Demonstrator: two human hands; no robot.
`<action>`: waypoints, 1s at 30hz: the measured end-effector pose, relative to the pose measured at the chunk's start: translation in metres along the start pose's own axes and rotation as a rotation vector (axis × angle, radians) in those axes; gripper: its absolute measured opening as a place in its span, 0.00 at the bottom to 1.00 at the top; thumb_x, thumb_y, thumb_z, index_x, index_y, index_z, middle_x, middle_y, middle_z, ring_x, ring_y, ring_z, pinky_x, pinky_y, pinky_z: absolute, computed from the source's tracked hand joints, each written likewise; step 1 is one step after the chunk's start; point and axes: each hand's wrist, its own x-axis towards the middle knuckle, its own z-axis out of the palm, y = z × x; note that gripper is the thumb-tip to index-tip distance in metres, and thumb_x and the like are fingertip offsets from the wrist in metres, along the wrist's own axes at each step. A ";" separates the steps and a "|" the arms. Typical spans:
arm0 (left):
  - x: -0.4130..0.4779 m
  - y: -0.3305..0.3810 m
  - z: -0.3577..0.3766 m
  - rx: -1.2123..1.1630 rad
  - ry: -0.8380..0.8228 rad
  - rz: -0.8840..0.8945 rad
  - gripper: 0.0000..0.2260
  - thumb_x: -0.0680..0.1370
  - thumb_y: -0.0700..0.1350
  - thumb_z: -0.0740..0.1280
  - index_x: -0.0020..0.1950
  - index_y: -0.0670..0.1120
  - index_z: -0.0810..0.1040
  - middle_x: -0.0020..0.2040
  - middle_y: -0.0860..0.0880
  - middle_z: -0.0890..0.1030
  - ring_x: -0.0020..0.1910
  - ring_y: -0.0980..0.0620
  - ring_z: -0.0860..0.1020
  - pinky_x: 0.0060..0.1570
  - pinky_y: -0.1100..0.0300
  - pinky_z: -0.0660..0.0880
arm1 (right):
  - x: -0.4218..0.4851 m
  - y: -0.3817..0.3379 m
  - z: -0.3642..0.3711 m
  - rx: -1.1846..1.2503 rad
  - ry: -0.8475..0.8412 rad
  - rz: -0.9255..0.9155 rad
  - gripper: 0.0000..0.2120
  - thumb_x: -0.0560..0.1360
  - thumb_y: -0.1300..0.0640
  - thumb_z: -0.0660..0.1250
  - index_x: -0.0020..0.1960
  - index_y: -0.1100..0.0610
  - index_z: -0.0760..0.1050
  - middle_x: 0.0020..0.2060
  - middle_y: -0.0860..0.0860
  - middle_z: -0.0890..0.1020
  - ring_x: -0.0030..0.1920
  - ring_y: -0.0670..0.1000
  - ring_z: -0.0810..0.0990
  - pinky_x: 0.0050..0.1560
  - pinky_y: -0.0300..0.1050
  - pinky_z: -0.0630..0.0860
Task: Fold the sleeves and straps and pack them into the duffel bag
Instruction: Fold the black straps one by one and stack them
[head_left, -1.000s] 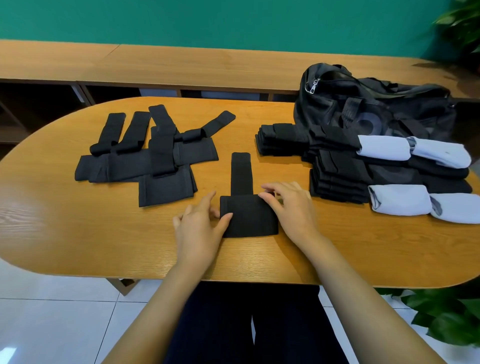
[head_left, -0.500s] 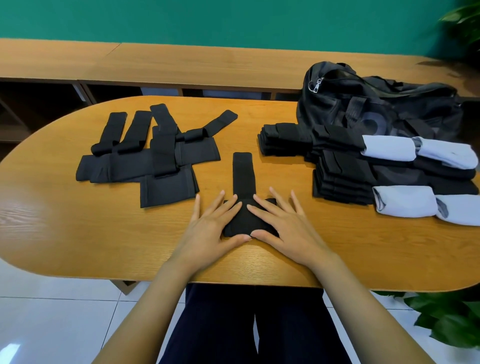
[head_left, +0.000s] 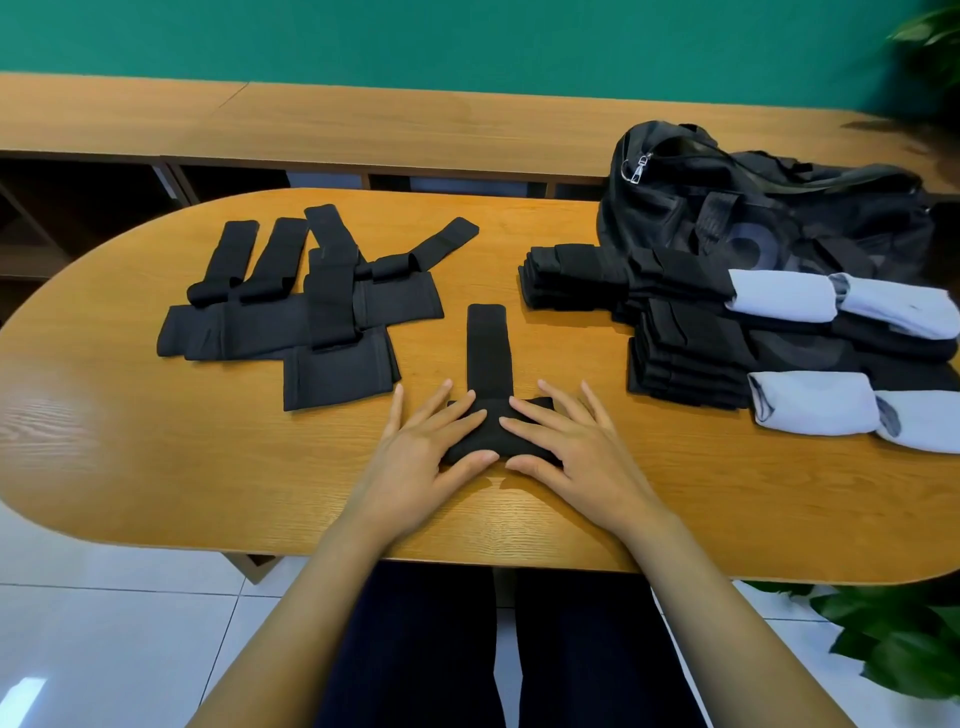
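**Operator:** Which step am I on?

**Guide:** Folding, I'd judge. On your left the unfolded sleeves (head_left: 291, 327) lie heaped on the table (head_left: 156, 447). Your left hand (head_left: 421, 452) is flat with its fingers straight and spread, pressing the black sleeve (head_left: 493, 434) at the near edge. Your right hand (head_left: 576, 452) presses beside it the same way. Neither hand grips anything. The strap (head_left: 487, 348) runs away from you, unfolded.

**Operator:** And next?

**Guide:** Probably bring that strap back over the body, then add the piece to the folded stack (head_left: 685, 358) on your right. The duffel bag (head_left: 779, 208) sits just behind the stack.

**Operator:** Any writing?

**Guide:** Only a pale grey print on the bag's side, which is unreadable.
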 end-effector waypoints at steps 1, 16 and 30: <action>0.000 0.000 0.000 -0.004 0.011 0.006 0.34 0.76 0.72 0.46 0.74 0.55 0.67 0.77 0.57 0.63 0.77 0.63 0.48 0.76 0.46 0.36 | -0.001 0.000 0.001 0.005 0.011 -0.002 0.33 0.76 0.28 0.42 0.73 0.41 0.66 0.75 0.40 0.64 0.78 0.43 0.50 0.77 0.53 0.38; -0.003 0.001 0.000 -0.005 0.132 0.061 0.32 0.78 0.70 0.46 0.67 0.54 0.76 0.70 0.57 0.73 0.75 0.65 0.57 0.77 0.48 0.37 | -0.001 0.004 0.008 0.027 0.146 -0.020 0.32 0.77 0.29 0.45 0.68 0.44 0.75 0.69 0.40 0.73 0.73 0.41 0.61 0.77 0.48 0.42; -0.012 0.010 -0.005 -0.150 0.236 0.055 0.26 0.78 0.67 0.52 0.62 0.53 0.80 0.64 0.52 0.78 0.67 0.77 0.58 0.77 0.51 0.38 | -0.010 0.000 -0.001 0.235 0.293 0.036 0.28 0.77 0.32 0.50 0.57 0.46 0.82 0.51 0.37 0.81 0.58 0.37 0.73 0.75 0.53 0.55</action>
